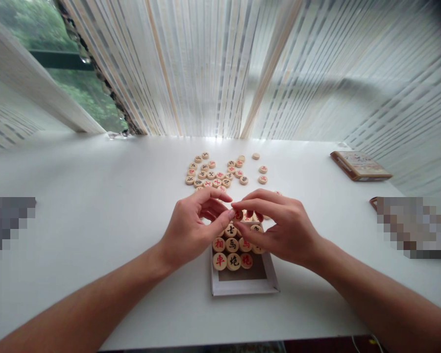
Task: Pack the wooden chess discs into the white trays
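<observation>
Open tabletop (pixel 121 186) stretches left of the scattered discs (pixel 211 175), which crowd the way beyond the box (pixel 246 288).

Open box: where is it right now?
Head view, just below and right of centre: the open box lies on the table, partly hidden by the right hand.

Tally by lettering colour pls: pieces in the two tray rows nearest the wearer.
Red pieces: 4
Black pieces: 3 (one partly covered by the right hand)
Total: 7
</observation>
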A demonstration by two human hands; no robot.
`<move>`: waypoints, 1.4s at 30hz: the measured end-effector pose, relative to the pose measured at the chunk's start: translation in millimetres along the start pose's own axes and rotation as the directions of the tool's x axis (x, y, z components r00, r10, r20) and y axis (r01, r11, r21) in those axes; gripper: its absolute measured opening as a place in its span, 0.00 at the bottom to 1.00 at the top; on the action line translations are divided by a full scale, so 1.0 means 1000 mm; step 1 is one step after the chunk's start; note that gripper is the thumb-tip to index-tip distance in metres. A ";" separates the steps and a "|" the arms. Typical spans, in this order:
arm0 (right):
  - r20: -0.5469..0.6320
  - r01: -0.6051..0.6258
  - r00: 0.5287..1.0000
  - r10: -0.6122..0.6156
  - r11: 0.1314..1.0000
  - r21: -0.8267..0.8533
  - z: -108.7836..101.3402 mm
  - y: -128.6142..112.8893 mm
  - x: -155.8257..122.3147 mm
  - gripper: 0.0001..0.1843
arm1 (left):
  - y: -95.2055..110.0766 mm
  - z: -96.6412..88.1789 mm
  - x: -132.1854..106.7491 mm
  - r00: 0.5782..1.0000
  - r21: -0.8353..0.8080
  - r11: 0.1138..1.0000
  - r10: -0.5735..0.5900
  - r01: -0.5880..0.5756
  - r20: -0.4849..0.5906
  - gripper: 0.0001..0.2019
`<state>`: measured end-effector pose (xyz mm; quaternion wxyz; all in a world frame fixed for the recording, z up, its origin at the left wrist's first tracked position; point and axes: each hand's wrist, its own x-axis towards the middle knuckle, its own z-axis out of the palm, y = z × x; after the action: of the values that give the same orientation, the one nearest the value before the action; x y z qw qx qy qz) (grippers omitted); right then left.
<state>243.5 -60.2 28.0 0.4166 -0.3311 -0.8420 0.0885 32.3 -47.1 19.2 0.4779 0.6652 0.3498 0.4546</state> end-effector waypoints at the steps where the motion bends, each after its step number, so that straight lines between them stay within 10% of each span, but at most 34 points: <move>1: 0.014 0.011 1.000 -0.010 1.000 -0.010 -0.002 -0.001 0.001 0.09 | 0.000 0.000 0.000 1.000 -0.010 1.000 0.007 -0.007 0.001 0.08; 16: 0.197 -0.174 0.968 0.153 0.980 0.092 -0.033 -0.006 -0.026 0.06 | -0.002 -0.001 -0.002 0.987 0.162 0.979 0.139 -0.124 -0.084 0.05; 42: 0.452 -0.050 0.892 0.001 0.994 0.096 -0.025 -0.011 -0.037 0.01 | 0.001 0.000 0.000 0.966 0.322 0.927 0.237 -0.195 -0.099 0.05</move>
<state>273.1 -94.8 24.8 0.2254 -0.2901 -0.9055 0.2124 32.1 -47.2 20.0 0.2899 0.7339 0.3729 0.4882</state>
